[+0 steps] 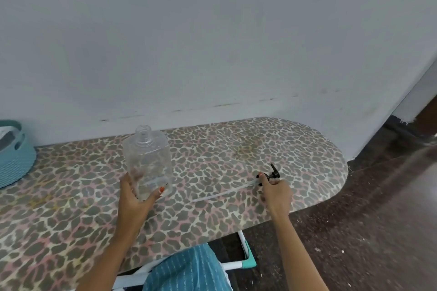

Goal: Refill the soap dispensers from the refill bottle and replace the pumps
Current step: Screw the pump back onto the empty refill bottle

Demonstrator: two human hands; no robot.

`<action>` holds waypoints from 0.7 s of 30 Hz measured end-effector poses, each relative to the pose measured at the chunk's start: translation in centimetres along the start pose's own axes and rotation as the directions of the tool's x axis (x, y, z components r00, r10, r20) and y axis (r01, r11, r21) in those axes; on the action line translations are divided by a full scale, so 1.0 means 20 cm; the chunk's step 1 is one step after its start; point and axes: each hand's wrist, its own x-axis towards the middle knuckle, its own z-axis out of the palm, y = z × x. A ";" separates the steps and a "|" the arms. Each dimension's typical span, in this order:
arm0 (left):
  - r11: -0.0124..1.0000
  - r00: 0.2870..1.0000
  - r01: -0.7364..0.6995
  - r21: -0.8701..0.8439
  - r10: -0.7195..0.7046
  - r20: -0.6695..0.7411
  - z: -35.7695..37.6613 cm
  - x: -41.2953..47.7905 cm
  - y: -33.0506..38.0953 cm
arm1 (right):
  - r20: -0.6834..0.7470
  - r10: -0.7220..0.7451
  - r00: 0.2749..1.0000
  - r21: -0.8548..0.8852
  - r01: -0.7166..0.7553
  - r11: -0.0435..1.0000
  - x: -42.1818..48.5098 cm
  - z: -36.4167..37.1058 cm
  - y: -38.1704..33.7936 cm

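Clear plastic dispenser bottle (148, 163), square-shouldered with an open threaded neck, stands upright left of centre on the leopard-print ironing board (71, 220). The left hand (136, 196) wraps its lower part, thumb in front and fingers curled behind. To the right, the right hand (275, 192) closes its fingers on a black pump head (272, 173), whose clear dip tube lies on the board pointing left. A light-blue woven basket (14, 156) sits at the far left edge.
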 end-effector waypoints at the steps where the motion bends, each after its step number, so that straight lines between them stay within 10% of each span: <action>1: 1.000 1.000 0.003 -0.001 -0.003 0.000 0.00 0.00 0.00 | 0.014 0.008 1.000 -0.027 -0.007 1.000 0.01 0.00 -0.02; 11: 1.000 1.000 0.006 -0.012 -0.006 -0.003 0.01 0.00 -0.03 | 0.061 0.102 0.993 -0.250 -0.084 0.965 0.09 0.02 -0.12; 21: 0.998 0.998 0.058 -0.023 -0.058 0.003 0.01 0.00 -0.04 | 0.133 -0.059 0.989 0.358 0.007 0.934 -0.07 0.01 -0.47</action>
